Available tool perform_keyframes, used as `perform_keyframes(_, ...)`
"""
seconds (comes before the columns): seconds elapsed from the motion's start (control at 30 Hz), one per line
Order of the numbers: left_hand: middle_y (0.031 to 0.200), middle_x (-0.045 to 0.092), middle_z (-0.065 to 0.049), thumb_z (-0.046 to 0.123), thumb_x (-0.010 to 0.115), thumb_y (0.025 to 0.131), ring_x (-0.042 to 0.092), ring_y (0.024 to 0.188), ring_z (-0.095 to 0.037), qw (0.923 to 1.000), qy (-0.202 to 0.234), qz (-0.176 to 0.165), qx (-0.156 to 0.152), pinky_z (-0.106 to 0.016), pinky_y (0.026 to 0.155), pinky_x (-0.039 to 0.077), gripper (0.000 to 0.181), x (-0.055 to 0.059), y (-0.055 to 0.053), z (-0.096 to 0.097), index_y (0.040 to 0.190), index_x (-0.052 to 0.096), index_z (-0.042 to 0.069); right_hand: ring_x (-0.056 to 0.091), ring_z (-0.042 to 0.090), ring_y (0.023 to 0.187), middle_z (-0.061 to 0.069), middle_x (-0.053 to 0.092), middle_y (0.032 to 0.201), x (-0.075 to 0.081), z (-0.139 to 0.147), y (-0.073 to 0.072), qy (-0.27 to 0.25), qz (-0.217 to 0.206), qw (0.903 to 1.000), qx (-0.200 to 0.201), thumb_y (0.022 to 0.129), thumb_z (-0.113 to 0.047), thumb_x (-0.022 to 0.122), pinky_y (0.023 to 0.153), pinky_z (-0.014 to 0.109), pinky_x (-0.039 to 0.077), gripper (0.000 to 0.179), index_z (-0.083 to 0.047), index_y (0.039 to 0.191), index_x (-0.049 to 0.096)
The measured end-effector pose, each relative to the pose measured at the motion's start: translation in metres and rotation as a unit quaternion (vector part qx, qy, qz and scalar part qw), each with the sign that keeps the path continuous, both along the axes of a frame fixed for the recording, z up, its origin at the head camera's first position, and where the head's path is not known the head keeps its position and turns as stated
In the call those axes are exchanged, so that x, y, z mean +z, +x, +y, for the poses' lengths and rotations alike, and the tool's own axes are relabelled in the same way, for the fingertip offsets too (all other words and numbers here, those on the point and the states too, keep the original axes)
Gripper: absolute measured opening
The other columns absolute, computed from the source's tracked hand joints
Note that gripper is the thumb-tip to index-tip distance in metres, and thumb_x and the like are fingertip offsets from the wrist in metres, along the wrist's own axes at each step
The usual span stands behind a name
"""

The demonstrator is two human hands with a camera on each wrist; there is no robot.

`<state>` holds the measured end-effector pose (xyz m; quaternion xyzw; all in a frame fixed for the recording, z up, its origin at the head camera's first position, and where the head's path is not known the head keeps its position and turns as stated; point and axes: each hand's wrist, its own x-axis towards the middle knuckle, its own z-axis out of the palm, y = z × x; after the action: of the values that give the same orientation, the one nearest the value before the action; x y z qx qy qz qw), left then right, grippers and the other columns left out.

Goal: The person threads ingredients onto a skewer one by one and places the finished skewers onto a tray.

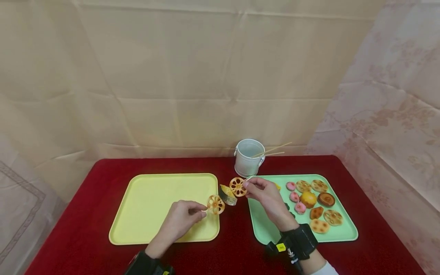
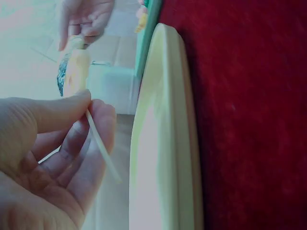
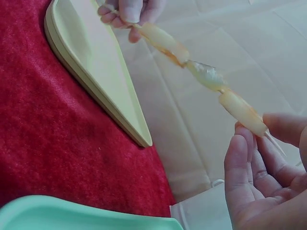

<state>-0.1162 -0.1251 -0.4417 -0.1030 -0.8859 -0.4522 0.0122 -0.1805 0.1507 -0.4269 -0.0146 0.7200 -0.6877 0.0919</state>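
Note:
Both hands hold one bamboo skewer between them, tilted up to the right in the head view. Threaded on it are a lotus root slice on the left, a green-skinned pumpkin wedge in the middle and another lotus root slice on the right. My left hand pinches the bare stick beside the left slice, over the yellow tray's right part. With thumb and fingertips my right hand pinches the right slice at its outer side, where the stick's tip pokes out.
The yellow tray lies at left on the red cloth. At right, a mint-green tray carries lotus root slices, pink round pieces, a mushroom cap and other pieces. Behind stands a white bucket with sticks.

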Motion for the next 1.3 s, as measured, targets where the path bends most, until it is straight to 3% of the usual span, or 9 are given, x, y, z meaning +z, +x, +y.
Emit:
perform_keyframes(0.13,0.085,0.077,0.008,0.011,0.084,0.086,0.069,0.080,-0.012,0.9966,-0.063,0.046,0.027,-0.028,0.071,0.052,0.005,-0.002,0.001,0.002,0.087,0.082,0.016,0.067,0.021,0.086,0.014,0.068,0.098,0.000,-0.001,0.001,0.002,0.005,0.9999,0.013,0.100,-0.016,0.070,0.087,0.039,0.058,0.028,0.007,0.115,0.066)
perform_keyframes(0.37,0.080,0.074,0.009,0.009,0.085,0.084,0.067,0.073,-0.010,0.9928,-0.075,0.083,0.042,-0.027,0.066,0.050,0.009,0.001,0.007,0.002,0.083,0.079,0.016,0.066,0.021,0.086,0.010,0.069,0.094,0.000,-0.002,0.000,0.014,0.002,0.9997,0.019,0.100,-0.017,0.070,0.086,0.038,0.058,0.028,0.007,0.114,0.067)
perform_keyframes(0.5,0.079,0.073,0.011,0.008,0.085,0.083,0.062,0.070,-0.005,0.9920,-0.078,0.085,0.052,-0.026,0.065,0.049,0.012,0.006,0.011,-0.001,0.083,0.079,0.018,0.066,0.023,0.089,0.008,0.070,0.094,0.002,-0.001,-0.001,0.023,0.002,0.9988,0.042,0.100,-0.019,0.070,0.085,0.034,0.058,0.032,0.008,0.117,0.066)
perform_keyframes(0.7,0.077,0.072,0.012,0.006,0.084,0.084,0.060,0.067,-0.004,0.9911,-0.081,0.079,0.071,-0.027,0.064,0.048,0.013,0.013,0.015,-0.007,0.083,0.077,0.018,0.067,0.038,0.105,0.018,0.072,0.109,0.010,0.007,-0.001,0.055,0.010,0.9949,0.085,0.103,-0.032,0.066,0.092,0.037,0.057,0.045,0.007,0.124,0.065)
perform_keyframes(0.93,0.075,0.073,0.010,0.007,0.084,0.084,0.066,0.071,-0.010,0.9858,-0.108,0.084,0.098,-0.032,0.066,0.050,0.010,0.018,0.015,-0.027,0.084,0.078,0.015,0.067,0.039,0.103,0.022,0.071,0.111,0.014,0.017,0.002,0.060,0.021,0.9943,0.085,0.104,-0.032,0.065,0.090,0.033,0.056,0.044,0.007,0.123,0.065)
perform_keyframes(1.3,0.068,0.068,0.012,0.009,0.083,0.086,0.062,0.064,-0.007,0.9804,-0.138,0.056,0.129,-0.030,0.062,0.045,0.007,0.022,0.019,-0.066,0.084,0.078,0.014,0.068,0.040,0.102,0.024,0.071,0.109,0.007,0.022,0.002,0.092,0.046,0.9899,0.098,0.104,-0.023,0.063,0.085,0.029,0.057,0.038,0.009,0.123,0.065)
